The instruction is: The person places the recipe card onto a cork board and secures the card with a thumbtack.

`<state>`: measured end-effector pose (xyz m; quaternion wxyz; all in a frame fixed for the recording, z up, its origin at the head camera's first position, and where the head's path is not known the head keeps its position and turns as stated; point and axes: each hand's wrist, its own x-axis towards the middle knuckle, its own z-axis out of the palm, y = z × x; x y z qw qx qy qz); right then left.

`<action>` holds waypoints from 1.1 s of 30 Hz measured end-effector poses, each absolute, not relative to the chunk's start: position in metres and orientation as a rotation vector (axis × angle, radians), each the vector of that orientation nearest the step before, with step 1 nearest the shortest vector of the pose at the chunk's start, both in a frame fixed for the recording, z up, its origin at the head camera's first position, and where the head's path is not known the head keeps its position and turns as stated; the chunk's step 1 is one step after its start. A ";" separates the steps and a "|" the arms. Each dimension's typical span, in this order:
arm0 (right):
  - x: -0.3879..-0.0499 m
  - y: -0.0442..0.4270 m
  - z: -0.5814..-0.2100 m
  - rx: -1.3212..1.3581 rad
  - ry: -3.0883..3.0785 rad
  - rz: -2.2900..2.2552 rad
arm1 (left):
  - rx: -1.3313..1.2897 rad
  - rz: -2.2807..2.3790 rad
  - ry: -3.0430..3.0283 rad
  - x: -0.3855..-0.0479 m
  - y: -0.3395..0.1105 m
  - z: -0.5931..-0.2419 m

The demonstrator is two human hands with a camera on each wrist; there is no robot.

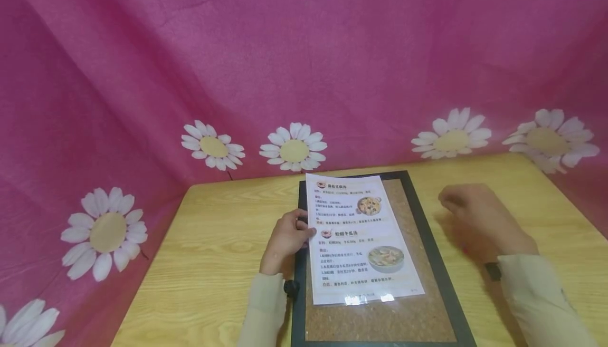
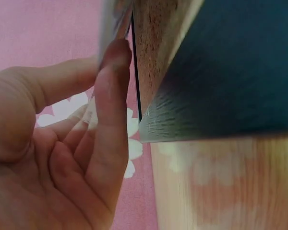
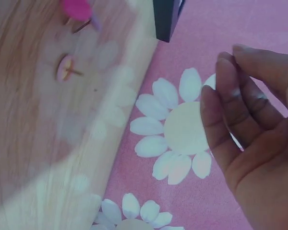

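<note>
A glossy recipe sheet with printed text and two dish pictures lies over a dark-framed cork board. My left hand pinches the sheet's left edge between thumb and fingers; in the left wrist view the sheet's edge stands clear of the board's frame. To the right of the board, my right hand hovers over the table, blurred. Its fingers are loosely bent and nothing shows between them. Near it on the table lie a pink pushpin and a pale thumbtack with its point showing.
The board rests on a light wood-grain table. Behind and to the left hangs a pink cloth with large white daisies, meeting the table's back edge. A corner of the board's dark frame shows in the right wrist view.
</note>
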<state>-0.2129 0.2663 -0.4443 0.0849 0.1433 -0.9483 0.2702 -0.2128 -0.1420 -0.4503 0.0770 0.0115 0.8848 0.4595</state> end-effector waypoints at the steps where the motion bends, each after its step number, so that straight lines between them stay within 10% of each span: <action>1: -0.215 0.266 -0.444 0.464 -2.786 0.775 | 0.034 1.374 2.645 -0.213 -0.142 -0.450; 33: -0.334 0.208 -0.465 0.132 -2.778 1.842 | 0.033 1.246 2.544 -0.206 -0.139 -0.452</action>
